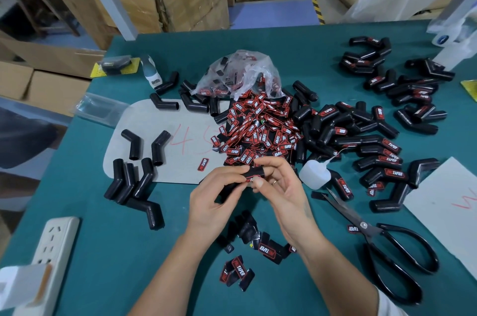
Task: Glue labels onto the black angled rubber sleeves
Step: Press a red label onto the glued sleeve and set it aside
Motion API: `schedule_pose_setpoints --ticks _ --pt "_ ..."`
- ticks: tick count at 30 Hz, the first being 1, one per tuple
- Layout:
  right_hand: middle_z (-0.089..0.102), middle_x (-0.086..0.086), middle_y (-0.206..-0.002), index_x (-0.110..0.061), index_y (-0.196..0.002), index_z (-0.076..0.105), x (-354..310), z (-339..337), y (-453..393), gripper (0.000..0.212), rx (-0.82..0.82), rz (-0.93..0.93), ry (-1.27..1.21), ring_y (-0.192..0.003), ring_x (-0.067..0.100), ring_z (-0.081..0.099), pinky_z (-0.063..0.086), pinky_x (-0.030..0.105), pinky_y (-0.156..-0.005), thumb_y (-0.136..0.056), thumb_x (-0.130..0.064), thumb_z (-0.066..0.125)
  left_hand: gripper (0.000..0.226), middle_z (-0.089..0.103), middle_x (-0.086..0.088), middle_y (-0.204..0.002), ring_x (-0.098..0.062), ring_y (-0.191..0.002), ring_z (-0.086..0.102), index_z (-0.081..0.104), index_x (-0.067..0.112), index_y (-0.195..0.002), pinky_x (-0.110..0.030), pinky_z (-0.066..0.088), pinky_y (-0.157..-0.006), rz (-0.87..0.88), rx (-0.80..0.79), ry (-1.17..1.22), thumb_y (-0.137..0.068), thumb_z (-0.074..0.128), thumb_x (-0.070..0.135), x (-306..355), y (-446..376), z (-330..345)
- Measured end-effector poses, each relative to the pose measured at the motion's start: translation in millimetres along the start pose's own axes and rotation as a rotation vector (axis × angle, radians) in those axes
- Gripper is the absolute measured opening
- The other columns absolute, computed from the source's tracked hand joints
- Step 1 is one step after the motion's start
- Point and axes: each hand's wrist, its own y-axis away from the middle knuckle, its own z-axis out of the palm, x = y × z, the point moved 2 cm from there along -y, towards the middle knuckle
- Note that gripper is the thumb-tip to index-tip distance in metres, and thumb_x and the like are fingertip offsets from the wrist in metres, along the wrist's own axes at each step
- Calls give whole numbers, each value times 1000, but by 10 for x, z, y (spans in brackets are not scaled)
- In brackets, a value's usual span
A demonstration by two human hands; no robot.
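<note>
At the far left edge of the teal felt-covered worktop (77, 186) lies a white plastic power strip (55, 243). Beside it, a loose cluster of unlabelled black angled rubber sleeves (134, 181) rests partly on a pale grey card marked with red handwriting (144, 135). In the middle, the left hand (214, 199) curls its fingers round the lower part of one black angled rubber sleeve held above the worktop (254, 173), thumb pressing on top. The right hand (281, 191) pinches the upper end of the same sleeve between thumb and forefinger, other fingers loosely spread. Just behind the hands sits a heap of red-and-black printed labels (258, 129) spilling from a clear plastic bag (240, 72). Right of the hands stands a small translucent glue bottle with a thin nozzle (315, 173), then black-handled steel scissors (382, 246). Labelled black sleeves (382, 155) are piled toward the right edge.
</note>
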Motion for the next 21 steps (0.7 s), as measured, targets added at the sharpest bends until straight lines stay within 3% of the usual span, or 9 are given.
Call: schedule_pose_setpoints --ticks 7,14,21 --pt "72 0 -95 -32 -117 70 -10 -1 -10 30 0 -6 19 -87 14 65 52 24 -87 -94 -13 69 18 76 0 -114 -12 -113 71 78 10 -101 -24 51 -102 12 -27 -31 -89 77 -3 -19 -7 -6" --pt "73 2 -97 -32 -119 68 -25 -3 -5 28 -9 0 47 -89 15 67 53 27 -88 -96 -17 69 21 73 4 -119 -15 -112 71 80 14 -104 -26 51 -101 -2 -40 -33 -92 74 -1 -20 -8 -18" --pt "77 10 -95 -17 -126 65 -37 8 3 25 -14 -20 103 -93 17 72 54 24 -80 -101 -15 62 15 72 -1 -119 -18 -112 70 83 7 -106 -29 52 -100 -37 -46 -52 -94 74 1 -45 -6 -10"
